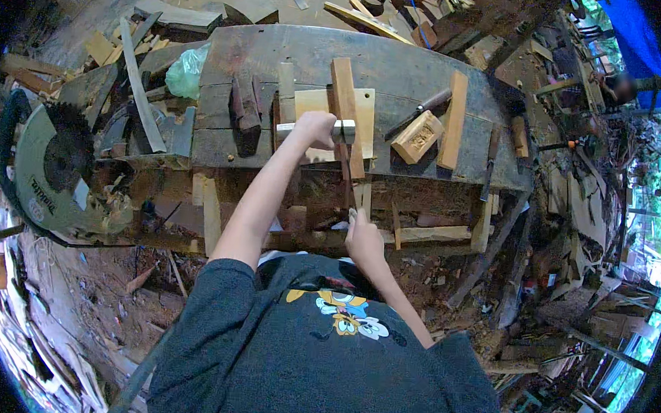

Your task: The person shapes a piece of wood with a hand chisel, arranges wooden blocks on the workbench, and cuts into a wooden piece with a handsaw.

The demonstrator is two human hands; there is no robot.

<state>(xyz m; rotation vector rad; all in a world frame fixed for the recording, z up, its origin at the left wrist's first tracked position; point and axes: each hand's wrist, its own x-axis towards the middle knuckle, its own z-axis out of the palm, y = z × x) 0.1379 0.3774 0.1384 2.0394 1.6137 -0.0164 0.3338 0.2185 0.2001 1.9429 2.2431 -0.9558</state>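
On the workbench, a long wooden bar (344, 91) lies lengthwise over a flat pale board (313, 100) with a small hole near its far right corner. My left hand (317, 126) is closed on a pale, metal-looking crosspiece (345, 131) that lies across the wooden bar. A dark slim strip (347, 175) runs from there toward me along the bar's left side. Beyond the bench's near edge, the fingers of my right hand (363, 236) are closed around the strip's near end. Whether crosspiece and strip are one tool, I cannot tell.
To the right lie a mortised wooden block (418, 136), a chisel-like tool (430, 103) and another wooden bar (453, 119). A dark wooden plane-like block (246, 110) sits at left. A large circular saw (59, 158) with its toothed blade showing stands left of the workbench (281, 39).
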